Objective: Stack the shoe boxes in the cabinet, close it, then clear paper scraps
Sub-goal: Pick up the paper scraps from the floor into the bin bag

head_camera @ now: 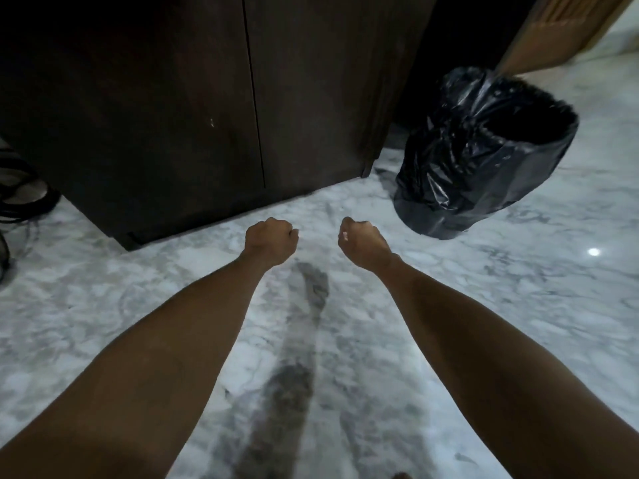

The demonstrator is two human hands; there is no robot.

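From the head camera, looking down: the dark brown wooden cabinet (166, 108) stands with both doors shut, the seam between them a thin straight line, so the shoe boxes are out of sight; stacking and closing look done. Both bare forearms reach forward over the grey-veined white marble floor (518, 305). The left hand (271, 240) is curled into a fist, its fingers (288, 233) tucked tight; whether anything lies inside cannot be told. The right hand (361, 242) is also closed, and a small white paper scrap (344, 235) peeks out at the thumb side, so those fingers seem to be clamped on it. To the right of the cabinet, near the right hand but apart from it, stands a bin lined with a glossy black plastic bag (484, 157), its mouth open. No loose scraps show on the visible floor, though blur and marbling could hide small ones. By my reckoning, what remains is carrying the gathered paper to the bin and dropping it in.
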